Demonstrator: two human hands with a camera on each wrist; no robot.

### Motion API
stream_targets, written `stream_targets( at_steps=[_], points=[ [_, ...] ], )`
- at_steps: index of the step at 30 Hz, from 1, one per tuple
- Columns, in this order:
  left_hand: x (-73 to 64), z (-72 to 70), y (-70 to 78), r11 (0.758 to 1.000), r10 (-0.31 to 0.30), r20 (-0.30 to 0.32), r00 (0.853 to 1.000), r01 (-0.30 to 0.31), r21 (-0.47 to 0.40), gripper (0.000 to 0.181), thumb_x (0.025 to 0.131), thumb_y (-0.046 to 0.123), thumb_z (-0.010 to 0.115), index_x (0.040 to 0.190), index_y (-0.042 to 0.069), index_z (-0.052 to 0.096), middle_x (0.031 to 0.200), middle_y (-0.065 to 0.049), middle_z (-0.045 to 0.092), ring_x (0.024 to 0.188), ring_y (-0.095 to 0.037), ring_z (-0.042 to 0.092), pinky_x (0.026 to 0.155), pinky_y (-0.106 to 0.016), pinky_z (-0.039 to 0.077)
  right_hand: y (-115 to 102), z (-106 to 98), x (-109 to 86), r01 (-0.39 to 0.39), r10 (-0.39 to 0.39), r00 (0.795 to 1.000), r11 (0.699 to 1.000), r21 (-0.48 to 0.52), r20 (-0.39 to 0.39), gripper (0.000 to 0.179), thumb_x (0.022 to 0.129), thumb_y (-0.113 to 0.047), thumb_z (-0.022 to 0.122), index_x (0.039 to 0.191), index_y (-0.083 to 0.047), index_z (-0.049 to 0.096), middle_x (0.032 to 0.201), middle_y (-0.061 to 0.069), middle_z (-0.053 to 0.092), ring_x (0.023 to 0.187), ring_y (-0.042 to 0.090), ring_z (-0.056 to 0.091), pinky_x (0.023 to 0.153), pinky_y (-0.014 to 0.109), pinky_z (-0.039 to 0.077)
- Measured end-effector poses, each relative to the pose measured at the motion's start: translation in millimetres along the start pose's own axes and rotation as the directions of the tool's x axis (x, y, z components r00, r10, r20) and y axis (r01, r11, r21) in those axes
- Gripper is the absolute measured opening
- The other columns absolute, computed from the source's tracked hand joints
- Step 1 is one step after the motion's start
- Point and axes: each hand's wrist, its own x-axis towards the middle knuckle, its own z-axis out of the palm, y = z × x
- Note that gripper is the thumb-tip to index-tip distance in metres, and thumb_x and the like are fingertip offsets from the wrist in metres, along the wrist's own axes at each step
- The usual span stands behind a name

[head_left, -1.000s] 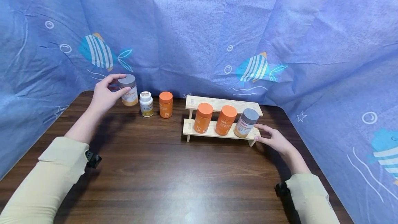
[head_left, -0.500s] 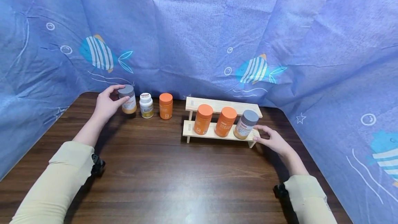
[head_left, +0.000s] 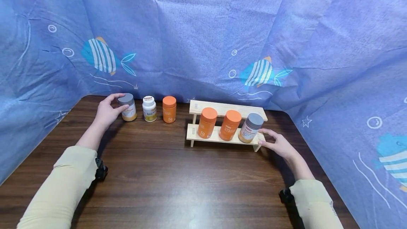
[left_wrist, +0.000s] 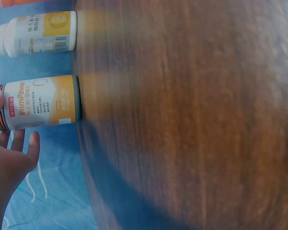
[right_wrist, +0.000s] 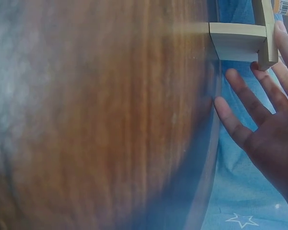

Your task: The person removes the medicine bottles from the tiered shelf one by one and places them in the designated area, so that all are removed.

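Observation:
At the table's far left, my left hand point(head_left: 106, 113) grips a grey-lidded supplement jar point(head_left: 129, 112) near its lid, thumb in front and fingers behind. The left wrist view has this jar point(left_wrist: 43, 103) upright with its base at the tabletop. On the right, a two-tier wooden rack point(head_left: 229, 107) bears two orange jars point(head_left: 207, 124) and another grey-lidded jar point(head_left: 249, 131) on its lower shelf. My right hand point(head_left: 279, 145) holds the right end of that shelf between thumb and fingers; its other fingers point(right_wrist: 247, 96) spread beside the rack's leg point(right_wrist: 237, 40).
A small white bottle point(head_left: 149, 110) and an orange jar point(head_left: 169, 110) stand in a row right of the held jar. Blue fish-print cloth point(head_left: 190, 45) hangs behind and beside the dark wooden table point(head_left: 178, 179).
My left hand has lowered the grey-lidded jar from above the table down to its surface, moving slightly left. The right hand and the rack have stayed in place.

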Motion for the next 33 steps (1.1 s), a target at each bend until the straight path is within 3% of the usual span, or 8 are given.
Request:
stream_targets(
  at_steps=[3,6,11,17,23,33],
  points=[
    [0.8,-0.5,-2.8,1.0,-0.011,0.024,1.0,0.011,0.019,0.05,0.088,0.02,0.067,0.132,0.004,0.051,0.13,-0.021,0.05,0.111,-0.03,0.046,0.078,-0.017,0.039,5.6,0.8,1.0,0.011,-0.011,1.0,1.0,0.005,-0.003,0.054,0.086,-0.025,0.07,0.135,-0.009,0.05,0.138,0.017,0.049,0.108,0.028,0.055,0.09,0.039,0.044],
    [1.8,0.2,-4.5,0.999,-0.025,0.036,0.999,0.024,0.021,0.05,0.089,0.021,0.066,0.133,0.005,0.05,0.131,-0.021,0.049,0.114,-0.032,0.047,0.085,-0.031,0.043,8.7,2.2,1.2,0.011,-0.011,1.0,1.0,0.004,-0.008,0.054,0.086,-0.024,0.07,0.135,-0.009,0.051,0.138,0.018,0.048,0.109,0.03,0.055,0.091,0.043,0.043],
    [2.1,0.1,-4.0,0.999,-0.032,0.05,0.998,0.031,0.008,0.049,0.089,0.019,0.066,0.133,0.004,0.049,0.135,-0.023,0.046,0.12,-0.038,0.045,0.094,-0.051,0.039,11.3,3.3,2.5,0.024,-0.024,1.0,1.0,0.003,-0.015,0.054,0.086,-0.019,0.07,0.134,-0.007,0.05,0.138,0.02,0.048,0.117,0.035,0.049,0.095,0.051,0.039],
    [2.3,-1.0,0.9,0.999,-0.033,0.059,0.998,0.031,0.033,0.051,0.09,0.019,0.065,0.135,0.002,0.047,0.136,-0.025,0.045,0.119,-0.041,0.045,0.095,-0.054,0.039,8.3,0.7,2.0,0.031,-0.032,0.999,0.999,-0.03,-0.01,0.053,0.087,-0.023,0.069,0.134,-0.007,0.051,0.138,0.019,0.048,0.122,0.035,0.047,0.095,0.048,0.039],
    [0.3,-3.9,9.2,0.997,-0.049,0.077,0.996,0.045,0.055,0.055,0.09,0.023,0.065,0.138,0.003,0.044,0.138,-0.025,0.043,0.12,-0.04,0.043,0.095,-0.053,0.037,7.4,0.7,2.3,0.028,-0.028,1.0,1.0,-0.005,-0.007,0.054,0.086,-0.027,0.07,0.133,-0.009,0.052,0.136,0.018,0.051,0.108,0.031,0.054,0.091,0.045,0.042],
    [-3.6,-8.8,37.0,0.996,-0.086,0.061,0.994,0.086,0.002,0.062,0.091,0.025,0.063,0.143,0.004,0.037,0.143,-0.024,0.038,0.128,-0.04,0.036,0.103,-0.054,0.031,5.8,1.0,2.5,0.02,-0.02,1.0,1.0,-0.017,-0.01,0.055,0.085,-0.028,0.071,0.133,-0.01,0.052,0.132,0.017,0.054,0.099,0.027,0.059,0.085,0.038,0.044]
  ],
)
